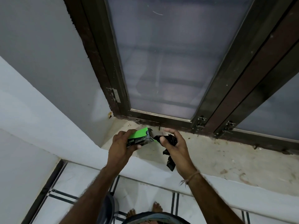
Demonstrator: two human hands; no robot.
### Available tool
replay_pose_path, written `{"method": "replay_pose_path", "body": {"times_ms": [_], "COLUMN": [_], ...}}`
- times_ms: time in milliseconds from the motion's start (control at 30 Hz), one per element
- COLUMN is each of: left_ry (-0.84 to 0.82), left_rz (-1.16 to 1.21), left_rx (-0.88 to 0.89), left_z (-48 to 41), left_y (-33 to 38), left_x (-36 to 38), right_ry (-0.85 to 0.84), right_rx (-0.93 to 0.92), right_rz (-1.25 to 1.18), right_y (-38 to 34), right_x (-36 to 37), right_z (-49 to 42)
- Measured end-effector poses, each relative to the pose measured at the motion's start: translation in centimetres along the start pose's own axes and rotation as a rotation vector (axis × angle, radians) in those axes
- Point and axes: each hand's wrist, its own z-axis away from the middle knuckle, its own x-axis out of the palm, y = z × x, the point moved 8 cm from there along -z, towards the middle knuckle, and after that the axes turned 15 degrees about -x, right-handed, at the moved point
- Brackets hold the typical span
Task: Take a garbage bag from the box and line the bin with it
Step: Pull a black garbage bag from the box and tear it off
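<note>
My left hand [120, 145] grips a green and black garbage bag box [140, 137] above the window sill, its open end pointing right. A crumpled black garbage bag [170, 148] comes out of that end; my right hand [174, 145] pinches it between thumb and fingers, and the bag's loose tail hangs down below the palm. A grey bin [108, 209] shows partly on the floor under my left forearm, mostly hidden by the arm.
A stained stone window sill [218, 160] runs below a dark-framed window with frosted glass [169, 62]. White walls stand at the left. The tiled floor [68, 188] with dark lines lies below, with my bare feet [145, 210] near the bin.
</note>
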Motion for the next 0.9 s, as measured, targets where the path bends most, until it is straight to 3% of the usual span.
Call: {"method": "replay_pose_path", "body": {"times_ms": [200,367,533,667,800,900], "left_ry": [-0.069,-0.016,-0.029,-0.047,-0.044,-0.038], "left_rz": [0.021,0.019,0.039,0.072,0.067,0.081], "left_rx": [0.083,0.001,-0.005,0.042,0.07,0.046], "left_z": [1.0,0.8,0.6,1.1,1.4,1.3], "left_y": [1.1,-0.1,-0.4,1.0,1.1,0.6], "left_x": [1.0,0.4,0.4,1.3,0.8,0.3], "right_ry": [0.031,0.054,-0.096,0.016,-0.023,0.117], "right_rx": [0.024,-0.038,0.033,-0.023,-0.023,0.013], "right_rz": [0.059,-0.012,0.074,0.039,0.065,0.121], "right_y": [0.8,-1.4,-0.3,-0.4,0.1,0.4], "right_x": [0.4,-0.8,-0.5,0.3,0.8,-0.9], "right_z": [-0.7,0.2,0.5,0.2,0.2,0.7]}}
